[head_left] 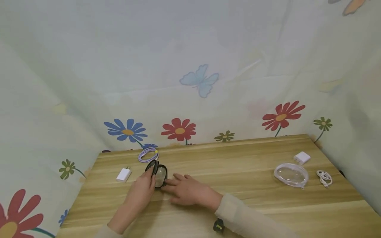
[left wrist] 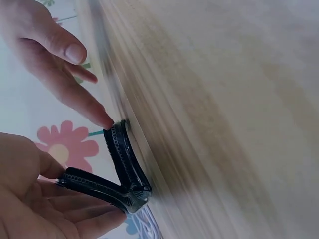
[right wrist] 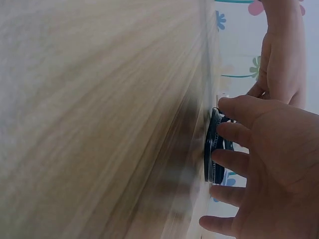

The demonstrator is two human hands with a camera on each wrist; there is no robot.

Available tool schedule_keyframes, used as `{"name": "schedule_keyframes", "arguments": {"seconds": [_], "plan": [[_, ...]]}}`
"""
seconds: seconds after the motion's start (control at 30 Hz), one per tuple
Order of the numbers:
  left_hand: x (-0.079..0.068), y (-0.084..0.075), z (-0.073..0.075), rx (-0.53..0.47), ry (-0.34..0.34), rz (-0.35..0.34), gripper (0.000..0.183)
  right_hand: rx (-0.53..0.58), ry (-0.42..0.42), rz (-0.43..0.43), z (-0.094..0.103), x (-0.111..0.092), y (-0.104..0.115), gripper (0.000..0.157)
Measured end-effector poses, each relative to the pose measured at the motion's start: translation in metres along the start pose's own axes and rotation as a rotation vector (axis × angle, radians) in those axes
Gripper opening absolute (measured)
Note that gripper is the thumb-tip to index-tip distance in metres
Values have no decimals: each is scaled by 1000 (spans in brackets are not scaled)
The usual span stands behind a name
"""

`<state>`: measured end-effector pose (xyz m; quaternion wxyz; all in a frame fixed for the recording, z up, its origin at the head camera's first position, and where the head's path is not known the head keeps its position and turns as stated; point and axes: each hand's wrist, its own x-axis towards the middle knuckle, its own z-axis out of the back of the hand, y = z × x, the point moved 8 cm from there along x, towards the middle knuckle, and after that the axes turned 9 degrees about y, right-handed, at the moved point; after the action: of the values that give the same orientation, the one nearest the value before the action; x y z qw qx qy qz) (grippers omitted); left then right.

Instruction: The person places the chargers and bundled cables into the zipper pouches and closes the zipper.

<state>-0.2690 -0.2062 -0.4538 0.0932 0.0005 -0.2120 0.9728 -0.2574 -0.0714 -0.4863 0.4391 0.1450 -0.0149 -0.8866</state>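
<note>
One open black case (head_left: 161,175) lies between our left hand (head_left: 141,187), pinching its raised half, and spread right hand (head_left: 189,190), touching the other.

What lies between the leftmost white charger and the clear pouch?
The head view shows the open black zippered case, the left hand holding it, and the right hand, then bare tabletop.

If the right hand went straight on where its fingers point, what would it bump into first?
The black case: a fingertip of the right hand seems to touch its edge. Past that, the left hand would probably come next, though depth is hard to judge.
</note>
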Motion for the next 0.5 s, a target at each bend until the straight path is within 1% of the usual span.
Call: {"name": "schedule_keyframes", "arguments": {"seconds": [0.1, 0.2, 0.3, 0.37, 0.5], "plan": [[-4, 10, 4, -59, -3, 23, 41, 10, 2, 1, -1, 5, 2, 55], [-8, 18, 8, -126, 9, 66, 39, 13, 6, -1, -2, 9, 4, 55], [-10, 23, 10, -163, 19, 103, 39, 18, 12, -5, -2, 11, 6, 55], [-11, 23, 12, -155, 17, 109, 39, 23, 14, -6, -1, 11, 7, 55], [-11, 20, 14, -97, -15, 74, 40, 36, 24, 3, 3, 11, 6, 55]]}}
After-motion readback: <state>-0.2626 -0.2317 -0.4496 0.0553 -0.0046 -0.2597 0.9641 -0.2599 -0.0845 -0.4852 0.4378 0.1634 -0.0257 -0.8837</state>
